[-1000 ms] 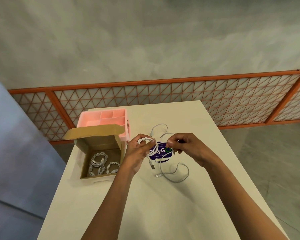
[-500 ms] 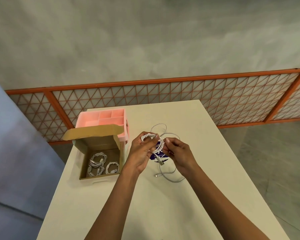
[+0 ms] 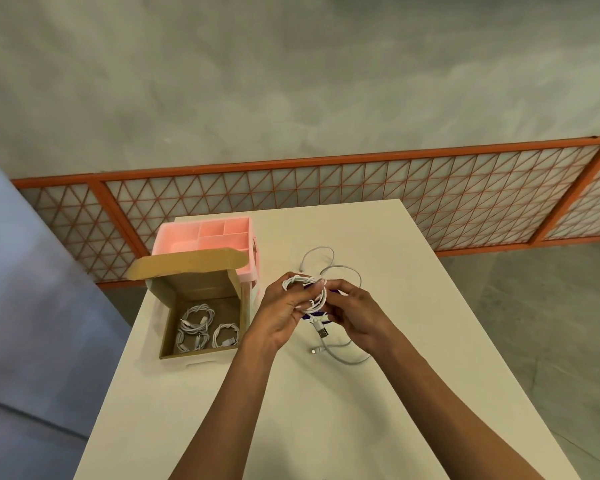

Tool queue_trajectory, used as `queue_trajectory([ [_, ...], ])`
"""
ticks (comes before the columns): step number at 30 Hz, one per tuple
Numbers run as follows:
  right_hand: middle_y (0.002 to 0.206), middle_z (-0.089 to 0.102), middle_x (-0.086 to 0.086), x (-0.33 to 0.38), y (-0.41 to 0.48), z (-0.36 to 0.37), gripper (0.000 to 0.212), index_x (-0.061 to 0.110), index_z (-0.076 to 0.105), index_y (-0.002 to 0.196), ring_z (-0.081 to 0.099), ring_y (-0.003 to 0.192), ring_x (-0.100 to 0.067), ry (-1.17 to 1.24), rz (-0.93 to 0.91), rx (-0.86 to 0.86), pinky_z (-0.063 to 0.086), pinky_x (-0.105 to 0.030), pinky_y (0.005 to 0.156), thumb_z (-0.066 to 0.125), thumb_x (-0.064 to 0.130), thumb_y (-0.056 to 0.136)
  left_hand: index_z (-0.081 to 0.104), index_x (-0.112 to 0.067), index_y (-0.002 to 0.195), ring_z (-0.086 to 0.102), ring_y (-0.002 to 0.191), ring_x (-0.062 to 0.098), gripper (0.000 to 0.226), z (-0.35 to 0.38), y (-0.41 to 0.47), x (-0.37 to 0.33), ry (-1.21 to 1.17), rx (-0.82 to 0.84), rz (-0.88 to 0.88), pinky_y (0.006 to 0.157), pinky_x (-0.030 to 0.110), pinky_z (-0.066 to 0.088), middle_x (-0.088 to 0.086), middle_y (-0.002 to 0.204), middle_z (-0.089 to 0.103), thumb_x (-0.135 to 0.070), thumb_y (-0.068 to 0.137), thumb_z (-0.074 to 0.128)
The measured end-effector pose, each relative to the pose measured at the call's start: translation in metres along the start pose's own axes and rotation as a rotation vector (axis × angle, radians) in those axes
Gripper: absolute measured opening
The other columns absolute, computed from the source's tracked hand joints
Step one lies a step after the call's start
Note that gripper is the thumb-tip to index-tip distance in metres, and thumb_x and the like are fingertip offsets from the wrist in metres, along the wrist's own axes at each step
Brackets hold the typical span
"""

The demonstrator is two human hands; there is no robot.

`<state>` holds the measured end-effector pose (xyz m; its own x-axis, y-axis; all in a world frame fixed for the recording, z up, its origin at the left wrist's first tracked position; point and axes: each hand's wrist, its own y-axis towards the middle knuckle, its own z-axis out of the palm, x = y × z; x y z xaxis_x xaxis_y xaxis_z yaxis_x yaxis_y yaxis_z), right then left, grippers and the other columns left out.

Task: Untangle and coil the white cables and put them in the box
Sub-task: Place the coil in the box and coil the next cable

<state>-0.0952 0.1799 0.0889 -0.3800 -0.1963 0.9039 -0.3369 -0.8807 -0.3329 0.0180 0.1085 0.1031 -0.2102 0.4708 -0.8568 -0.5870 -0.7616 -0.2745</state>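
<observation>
Left hand (image 3: 281, 315) and right hand (image 3: 355, 317) meet above the table (image 3: 413, 393), both closed on one white cable coil (image 3: 309, 292): left fingers threaded through the loops, right pinching the wrap at the coil's 4 o'clock. A USB plug (image 3: 322, 331) dangles at 6 o'clock, not yet tucked in. Cable looks light, limp, a bit springy; likely to uncoil if released, so best held across the bundled loops, not by the plug. A loose cable (image 3: 340, 268) lies on the table, trailing from 12 o'clock round to 5 o'clock of the hands. A purple sticker (image 3: 307, 316) shows partly beneath. At 9 o'clock, the open cardboard box (image 3: 201, 353) holds what look like three coiled cables (image 3: 205, 327). Behind it, at 11 o'clock, a pink divided organizer (image 3: 208, 233), compartments apparently bare.
</observation>
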Motion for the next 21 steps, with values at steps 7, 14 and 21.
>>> queue_trajectory([
  [7, 0.093, 0.068, -0.011, -0.003, -0.001, -0.003, 0.029, 0.008, 0.067, 0.102, 0.061, 0.080, -0.015, -0.160, -0.036, 0.113, 0.045, -0.025, 0.075, 0.054, 0.034, 0.095, 0.052, -0.003, 0.075, 0.056, 0.043, 0.004, 0.020, -0.002, 0.002, 0.003, 0.028, -0.077, 0.059, 0.041, 0.013, 0.041, -0.002, 0.052, 0.061, 0.014, 0.082, 0.061],
  [14, 0.084, 0.063, -0.016, -0.003, 0.001, -0.007, 0.026, -0.006, 0.066, 0.107, 0.064, 0.071, -0.016, -0.219, -0.104, 0.078, 0.054, -0.020, 0.068, 0.069, 0.004, 0.083, 0.051, -0.005, 0.075, 0.055, 0.042, 0.004, 0.021, -0.005, 0.005, 0.007, 0.035, -0.100, 0.078, 0.040, 0.014, 0.040, -0.003, 0.053, 0.062, 0.012, 0.082, 0.063],
  [21, 0.071, 0.069, -0.008, -0.003, -0.002, 0.003, 0.032, 0.008, 0.060, 0.098, 0.068, 0.069, -0.022, -0.345, -0.054, -0.075, 0.055, -0.033, 0.076, 0.079, 0.003, 0.073, 0.051, -0.008, 0.076, 0.063, 0.056, 0.008, 0.023, -0.010, 0.012, 0.014, 0.053, -0.224, 0.204, 0.047, 0.017, 0.046, -0.003, 0.062, 0.067, 0.008, 0.080, 0.068],
])
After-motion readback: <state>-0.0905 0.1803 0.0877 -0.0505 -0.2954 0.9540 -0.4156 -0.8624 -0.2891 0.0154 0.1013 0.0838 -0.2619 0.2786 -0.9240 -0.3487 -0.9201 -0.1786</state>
